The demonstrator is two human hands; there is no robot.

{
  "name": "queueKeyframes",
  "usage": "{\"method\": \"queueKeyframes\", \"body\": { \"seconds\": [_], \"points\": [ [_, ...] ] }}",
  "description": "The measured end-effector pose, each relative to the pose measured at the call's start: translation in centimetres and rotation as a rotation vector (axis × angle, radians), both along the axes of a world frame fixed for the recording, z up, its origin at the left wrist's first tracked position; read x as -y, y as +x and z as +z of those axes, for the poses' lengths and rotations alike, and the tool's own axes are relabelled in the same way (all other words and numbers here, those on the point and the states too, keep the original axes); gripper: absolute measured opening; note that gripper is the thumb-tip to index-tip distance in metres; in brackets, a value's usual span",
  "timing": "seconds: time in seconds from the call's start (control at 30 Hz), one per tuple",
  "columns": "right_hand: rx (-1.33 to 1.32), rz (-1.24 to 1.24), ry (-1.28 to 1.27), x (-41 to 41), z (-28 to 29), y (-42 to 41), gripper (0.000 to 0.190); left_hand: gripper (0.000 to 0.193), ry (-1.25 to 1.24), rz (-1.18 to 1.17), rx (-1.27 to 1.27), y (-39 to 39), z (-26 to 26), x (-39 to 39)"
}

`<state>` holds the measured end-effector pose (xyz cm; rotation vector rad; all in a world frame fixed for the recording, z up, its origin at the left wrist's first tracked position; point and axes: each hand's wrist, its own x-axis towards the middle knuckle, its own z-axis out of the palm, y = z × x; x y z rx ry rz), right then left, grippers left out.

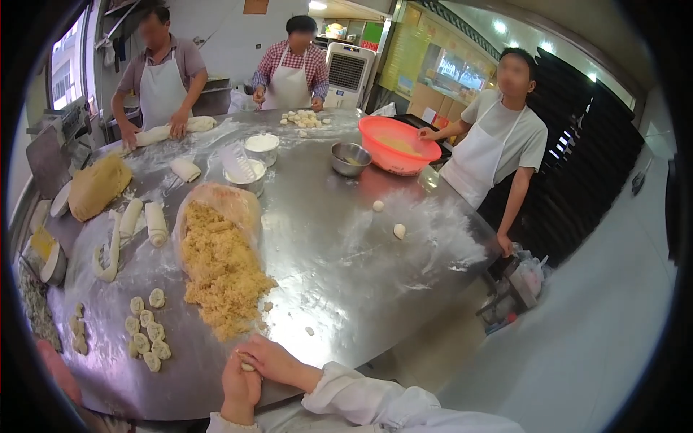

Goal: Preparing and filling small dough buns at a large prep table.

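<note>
At the table's near edge my left hand point(241, 385) cups a small piece of dough point(247, 367). My right hand point(279, 361) closes over it from the right, its fingers on the dough and partly hiding it. Just beyond both hands lies a heap of crumbly yellow filling point(222, 265), spilling from a clear plastic bag point(238, 200). Left of the filling, several small flat dough pieces point(155, 331) with coiled-looking tops rest in a cluster. A few more pieces point(79, 330) lie farther left.
Dough rolls point(156, 224), a dough strip point(112, 254), a large yellow dough mass point(100, 187) and flour tubs point(261, 147) sit on the steel table point(314, 238). A metal bowl point(351, 159) stands beside a red basin point(398, 146). Three co-workers stand around the far sides; one rolls dough point(154, 136).
</note>
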<state>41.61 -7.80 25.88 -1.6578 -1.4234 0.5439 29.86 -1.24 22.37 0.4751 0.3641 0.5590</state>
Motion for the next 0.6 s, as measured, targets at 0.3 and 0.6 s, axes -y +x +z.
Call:
{"method": "queueKeyframes", "body": {
  "seconds": [0.3,0.6],
  "points": [
    [-0.091,0.023,-0.111,0.7,1.2,-0.5,0.026,0.023,0.029,0.112,-0.069,-0.6,0.2,1.0],
    [-0.168,-0.238,-0.005,1.7,3.2,0.0,0.018,0.035,0.417,-0.006,-0.293,0.4,2.0,1.5]
  ]
}}
